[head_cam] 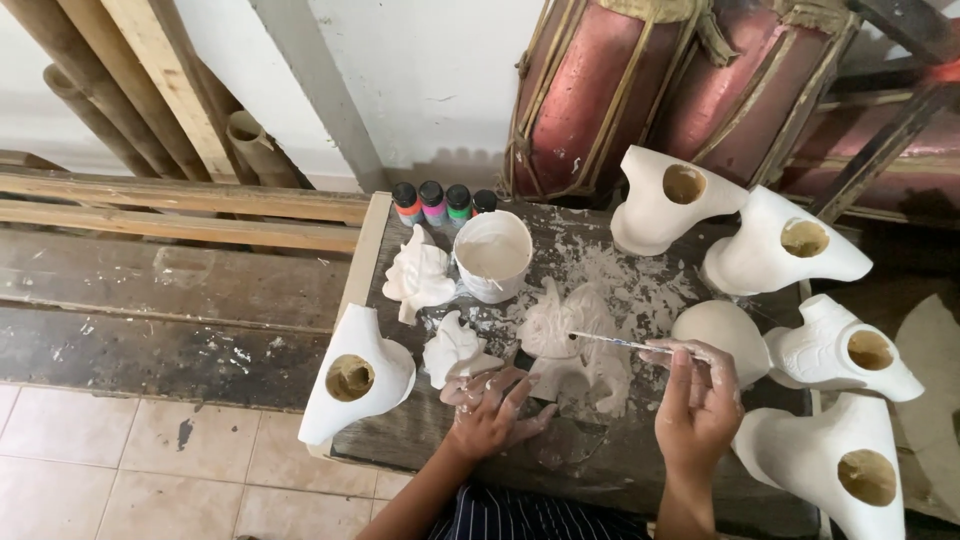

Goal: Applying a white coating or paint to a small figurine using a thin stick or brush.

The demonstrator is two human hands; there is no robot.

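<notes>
**Two hands over one white carving, brush lying across it**

Two hands are at work at the near edge of the table point(590, 470), and from my remote seat I read them this way. My right hand point(697, 400) is pinched shut on a thin paintbrush point(620, 344), fingers bunched around the handle end. The brush lies almost level, its long axis running left to right, with the tip pointing left and reaching over the flat white carving point(570, 345) in the middle of the table. So the carving lies to the left of my right hand and slightly further away.

My left hand point(492, 408) sits at the carving's near left edge, fingers loosely spread and smeared white, touching or steadying the piece there. I cannot tell whether it grips anything. It is the nearer hand to the carving; the right reaches it only through the brush.

Just beside the left hand lies a small white figure point(455, 350), with another white figure point(418, 275) further back. Behind the carving stands a white paint bucket point(492, 255), and beyond it a row of small paint bottles point(444, 203) with coloured bodies and black caps. Several white hollow casts ring the table, one at the left corner point(355, 375) and the rest clustered to the right point(780, 245).
</notes>
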